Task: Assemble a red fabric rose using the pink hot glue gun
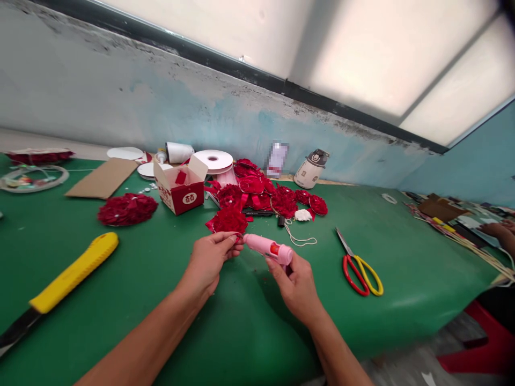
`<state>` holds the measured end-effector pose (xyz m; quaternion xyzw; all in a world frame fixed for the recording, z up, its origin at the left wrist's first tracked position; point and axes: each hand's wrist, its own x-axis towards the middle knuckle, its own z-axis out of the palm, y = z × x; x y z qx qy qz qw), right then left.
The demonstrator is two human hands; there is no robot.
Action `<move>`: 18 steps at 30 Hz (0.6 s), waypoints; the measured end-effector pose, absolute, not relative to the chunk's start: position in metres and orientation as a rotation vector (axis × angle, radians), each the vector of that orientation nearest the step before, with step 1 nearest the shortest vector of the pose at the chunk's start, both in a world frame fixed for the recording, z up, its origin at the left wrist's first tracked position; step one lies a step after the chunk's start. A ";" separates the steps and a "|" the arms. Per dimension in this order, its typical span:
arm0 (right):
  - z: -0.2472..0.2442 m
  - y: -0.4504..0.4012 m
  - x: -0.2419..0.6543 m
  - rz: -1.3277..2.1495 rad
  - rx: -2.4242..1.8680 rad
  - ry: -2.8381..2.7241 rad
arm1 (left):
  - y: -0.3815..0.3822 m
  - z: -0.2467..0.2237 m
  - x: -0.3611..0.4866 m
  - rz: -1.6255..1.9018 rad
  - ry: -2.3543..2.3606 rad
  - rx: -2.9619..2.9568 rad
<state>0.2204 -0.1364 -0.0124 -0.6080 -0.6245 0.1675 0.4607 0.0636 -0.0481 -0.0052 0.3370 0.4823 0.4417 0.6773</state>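
Observation:
My right hand (298, 284) is wrapped round a pink hot glue gun (269, 247), its nozzle pointing left. Fingers pinched, my left hand (211, 260) holds a small red piece of fabric (237, 239) right at the nozzle tip. The fingers partly cover that piece, so its shape is unclear. Just behind them lies a red fabric flower (229, 220) on the green table (249, 321). Farther back is a heap of red fabric flowers (253, 187), with a black marker (257, 213) in front of it.
Scissors (360, 268) lie at right, and a yellow-handled knife (76, 273) at left. A red-and-white box (183, 195), ribbon spool (213, 159), another red flower (127, 209), cardboard (102, 178) and a bottle (311, 170) stand or lie toward the wall. Another person's hand (499, 230) shows far right.

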 end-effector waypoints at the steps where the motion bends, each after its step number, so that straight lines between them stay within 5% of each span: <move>1: -0.013 -0.136 0.220 0.406 -1.498 -1.536 | -0.048 -0.005 0.064 0.993 1.080 0.758; 18: -0.013 -0.137 0.219 0.426 -1.511 -1.517 | -0.046 -0.006 0.063 0.991 1.065 0.765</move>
